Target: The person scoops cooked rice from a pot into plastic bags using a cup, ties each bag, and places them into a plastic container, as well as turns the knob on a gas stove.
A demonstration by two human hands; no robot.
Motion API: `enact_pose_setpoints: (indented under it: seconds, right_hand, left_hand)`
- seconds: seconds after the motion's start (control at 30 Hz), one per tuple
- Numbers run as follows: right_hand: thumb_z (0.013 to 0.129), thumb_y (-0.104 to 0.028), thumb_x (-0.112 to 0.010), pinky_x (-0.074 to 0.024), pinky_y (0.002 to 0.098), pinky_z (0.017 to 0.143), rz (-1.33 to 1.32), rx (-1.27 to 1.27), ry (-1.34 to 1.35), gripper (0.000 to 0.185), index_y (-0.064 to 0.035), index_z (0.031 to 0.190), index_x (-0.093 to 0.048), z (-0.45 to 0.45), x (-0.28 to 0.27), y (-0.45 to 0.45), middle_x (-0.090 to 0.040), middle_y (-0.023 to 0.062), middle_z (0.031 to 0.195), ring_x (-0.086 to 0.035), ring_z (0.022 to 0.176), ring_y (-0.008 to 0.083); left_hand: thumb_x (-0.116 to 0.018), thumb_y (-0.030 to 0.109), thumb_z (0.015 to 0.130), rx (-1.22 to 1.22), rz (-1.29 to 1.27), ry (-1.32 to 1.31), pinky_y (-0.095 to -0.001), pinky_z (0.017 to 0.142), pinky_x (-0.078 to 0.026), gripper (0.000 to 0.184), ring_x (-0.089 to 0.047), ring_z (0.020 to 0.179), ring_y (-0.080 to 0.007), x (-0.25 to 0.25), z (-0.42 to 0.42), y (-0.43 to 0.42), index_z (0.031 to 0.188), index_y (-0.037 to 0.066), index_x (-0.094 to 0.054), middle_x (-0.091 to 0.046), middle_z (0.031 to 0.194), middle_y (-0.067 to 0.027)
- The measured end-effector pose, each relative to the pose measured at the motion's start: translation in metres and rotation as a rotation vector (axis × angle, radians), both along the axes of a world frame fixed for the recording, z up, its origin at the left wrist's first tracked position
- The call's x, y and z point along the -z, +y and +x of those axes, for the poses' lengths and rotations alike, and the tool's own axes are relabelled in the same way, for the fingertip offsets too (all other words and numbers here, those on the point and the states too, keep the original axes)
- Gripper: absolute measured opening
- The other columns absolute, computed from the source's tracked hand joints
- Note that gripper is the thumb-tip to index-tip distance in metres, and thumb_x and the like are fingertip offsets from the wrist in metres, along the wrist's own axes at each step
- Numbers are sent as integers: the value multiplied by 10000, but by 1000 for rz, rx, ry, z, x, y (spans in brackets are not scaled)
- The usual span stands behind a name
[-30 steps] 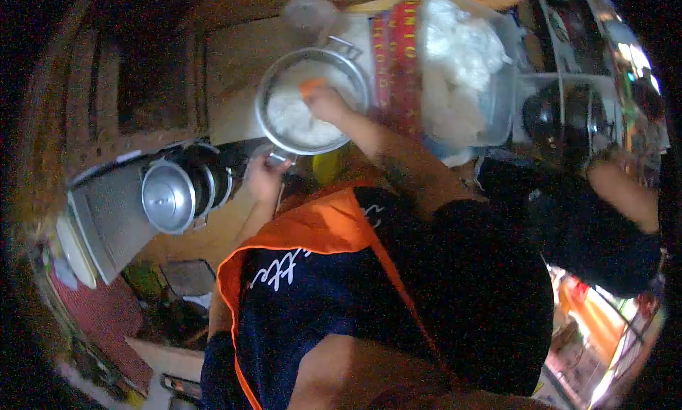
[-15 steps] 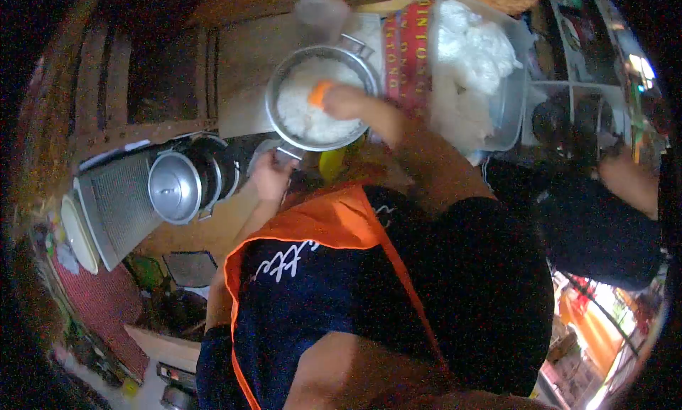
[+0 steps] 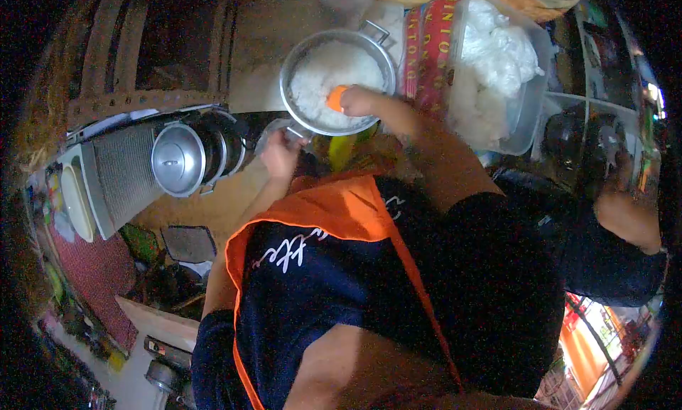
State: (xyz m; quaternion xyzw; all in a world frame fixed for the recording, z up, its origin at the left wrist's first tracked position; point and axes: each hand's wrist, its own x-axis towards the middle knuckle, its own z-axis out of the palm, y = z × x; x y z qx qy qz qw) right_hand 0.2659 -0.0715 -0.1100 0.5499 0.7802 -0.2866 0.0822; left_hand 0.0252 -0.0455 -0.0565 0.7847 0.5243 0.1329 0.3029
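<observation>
Red mat (image 3: 94, 275) low on the far left, with a pale tray (image 3: 77, 200) above it in view and a grey ribbed rack (image 3: 126, 172) right next to that. Then you get a shiny lidded pot (image 3: 176, 161). Hands are apart: the left hand (image 3: 279, 156) has its fingers wrapped on the near handle (image 3: 300, 134) of an open metal pot (image 3: 389, 76), which holds white stuff (image 3: 334, 66) that looks like rice. Right hand (image 3: 361, 102) is inside that pot, gripping an orange thing (image 3: 337, 99) down at the white stuff; can't make out its full shape. Just right of the pot is a red bag (image 3: 430, 48) with yellow letters, then a clear bin (image 3: 533, 108) with white plastic (image 3: 497, 55) in it. Far right, another person's arm (image 3: 629, 218).
</observation>
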Motion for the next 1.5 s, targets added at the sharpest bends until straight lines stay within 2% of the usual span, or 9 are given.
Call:
enact_pose_setpoints:
  seconds: [0.43, 0.53, 0.63, 0.7, 0.9, 1.0, 1.07, 1.13, 1.5]
  right_hand:
    - [575, -167, -520, -395, 353, 542, -281, 97, 245, 134, -39, 569, -559, -13, 20, 8, -537, 109, 595, -506, 567, 231]
    - [565, -156, -532, -384, 323, 513, 77, -515, 165, 125, -32, 542, -533, 2, 25, 14, -515, 96, 560, -487, 522, 191]
    - [580, -138, -530, -344, 280, 469, -185, -111, 627, 125, -44, 503, -501, 15, 7, 16, -486, 59, 534, -443, 502, 132]
    - [622, -125, -516, -296, 243, 439, -657, 561, 696, 115, -58, 529, -498, 20, -16, 18, -439, 15, 518, -395, 501, 90]
    - [664, -88, -497, -286, 218, 439, -476, 1163, 1682, 49, -39, 659, -495, 45, -24, -21, -416, 7, 554, -361, 478, 89]
    - [665, -80, -471, -303, 229, 453, -269, 1451, 1724, 46, -39, 643, -471, 50, -73, -30, -435, 26, 581, -370, 486, 100]
    - [680, -108, -479, -332, 228, 475, -243, 1271, 1892, 58, -50, 677, -480, 58, -91, -37, -450, 22, 601, -386, 509, 105]
    - [695, -130, -487, -355, 229, 492, -251, 996, 2146, 88, -55, 741, -491, 60, -110, -45, -469, 30, 634, -419, 551, 116]
    - [789, -177, -430, -374, 276, 471, -84, 1222, 1485, 157, -50, 786, -523, 28, -155, -31, -515, 66, 642, -483, 556, 174]
  left_hand:
    - [-678, 270, 593, -29, -111, 99, -363, 749, -407, 465, -506, 886, -299, -13, 4, -4, 980, 76, -507, -528, 965, -131]
    - [-688, 277, 582, -80, -172, 69, -362, 756, -405, 500, -508, 880, -304, -7, 1, -3, 997, 70, -498, -533, 951, -139]
    - [-703, 386, 524, -53, -67, 10, -356, 712, -410, 571, -537, 804, -263, 23, -17, 9, 933, 23, -537, -566, 828, -144]
    - [-695, 324, 556, 170, -183, 251, -341, 745, -410, 521, -535, 831, -283, 30, -35, 29, 937, 9, -530, -562, 862, -167]
    - [-559, 157, 690, -168, -606, -165, -265, 646, -409, 177, -548, 725, -173, -73, -38, 112, 810, 28, -580, -595, 791, -49]
    - [-538, 131, 712, 21, -499, -395, -233, 641, -398, 186, -515, 711, -140, -92, 12, 114, 855, 17, -575, -573, 825, -49]
    - [-537, 137, 717, 155, -447, -594, -237, 648, -399, 219, -515, 732, -153, -108, 42, 111, 890, 7, -566, -567, 856, -65]
    - [-510, 169, 746, -246, -717, -304, -274, 670, -418, 286, -511, 811, -177, -128, 74, 106, 976, 0, -525, -538, 948, -91]
    - [-427, 237, 799, 205, -1149, -614, -349, 733, -416, 300, -498, 857, -184, -129, 140, 68, 1040, 64, -475, -530, 928, -67]
